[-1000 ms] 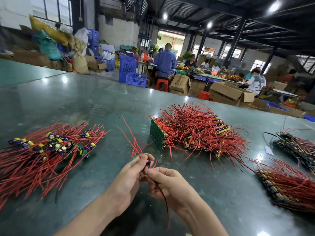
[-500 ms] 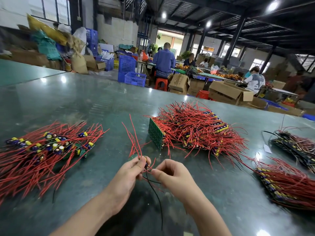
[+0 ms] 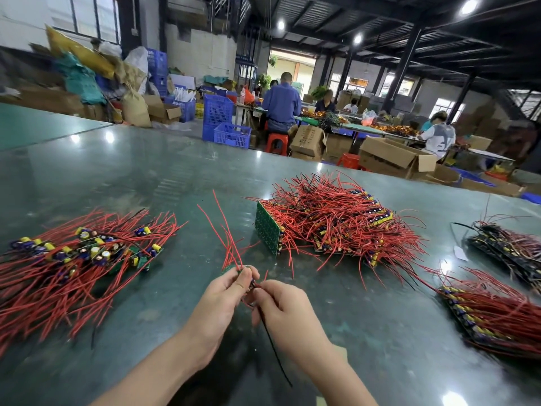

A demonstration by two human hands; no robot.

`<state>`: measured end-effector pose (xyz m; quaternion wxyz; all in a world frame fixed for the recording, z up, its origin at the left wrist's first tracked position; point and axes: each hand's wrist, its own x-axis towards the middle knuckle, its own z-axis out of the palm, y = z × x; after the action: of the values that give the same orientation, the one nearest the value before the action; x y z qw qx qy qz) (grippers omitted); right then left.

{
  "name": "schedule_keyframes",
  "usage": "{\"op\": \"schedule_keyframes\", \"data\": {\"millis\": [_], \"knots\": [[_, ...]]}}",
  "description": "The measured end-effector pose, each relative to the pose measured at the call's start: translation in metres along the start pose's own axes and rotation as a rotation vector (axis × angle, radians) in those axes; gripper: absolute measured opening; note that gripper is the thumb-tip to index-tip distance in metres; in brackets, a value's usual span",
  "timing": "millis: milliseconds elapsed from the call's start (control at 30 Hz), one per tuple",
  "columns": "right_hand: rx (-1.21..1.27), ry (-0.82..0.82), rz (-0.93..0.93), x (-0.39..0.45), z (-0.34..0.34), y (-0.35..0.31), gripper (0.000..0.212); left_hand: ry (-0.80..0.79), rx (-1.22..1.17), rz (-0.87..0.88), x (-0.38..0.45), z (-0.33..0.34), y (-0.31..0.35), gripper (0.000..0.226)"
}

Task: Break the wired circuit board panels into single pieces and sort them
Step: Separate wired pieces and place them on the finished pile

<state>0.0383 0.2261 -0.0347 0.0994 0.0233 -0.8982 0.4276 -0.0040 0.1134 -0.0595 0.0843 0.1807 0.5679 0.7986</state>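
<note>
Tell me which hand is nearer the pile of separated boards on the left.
Left. The left hand sits just right of the pile of separated boards, pinching a small wired piece; the right hand lies beyond it, farther right, gripping the same piece.

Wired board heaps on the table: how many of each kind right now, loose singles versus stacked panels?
Loose single pieces: 1 heap, left.
Red-wired panel stacks: 2, centre and near right.
Dark panel stack: 1, far right.
Piece held in both hands: 1.
Total: 4 heaps, plus 1 in hand.
</note>
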Motion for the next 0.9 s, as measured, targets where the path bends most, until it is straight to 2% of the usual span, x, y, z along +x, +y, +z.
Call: {"op": "schedule_keyframes", "data": {"millis": [133,233,300,433,700,833,900], "knots": [[-0.011,0.055,-0.012,0.002,0.002,0.002,0.042,0.074,-0.041,-0.009,-0.001,0.004,0.001,0.029],[0.051,-0.021,0.007,0.003,0.001,0.002,0.039,0.147,-0.143,-0.029,0.002,0.001,0.006,0.023],[0.002,-0.064,-0.013,0.002,0.001,0.001,0.036,0.212,-0.222,-0.040,0.007,-0.005,0.011,0.021],[-0.058,-0.035,-0.071,0.002,0.004,0.000,0.028,0.266,-0.255,-0.049,0.011,-0.007,0.013,0.025],[0.064,-0.023,-0.060,0.003,0.006,0.004,0.037,0.360,-0.266,-0.060,0.018,-0.012,0.013,0.027],[-0.068,-0.036,-0.030,0.006,-0.001,0.011,0.038,0.371,-0.272,-0.077,0.020,-0.017,0.011,0.027],[-0.015,-0.052,-0.035,0.006,-0.005,0.012,0.038,0.395,-0.298,-0.087,0.022,-0.020,0.011,0.027]]}}
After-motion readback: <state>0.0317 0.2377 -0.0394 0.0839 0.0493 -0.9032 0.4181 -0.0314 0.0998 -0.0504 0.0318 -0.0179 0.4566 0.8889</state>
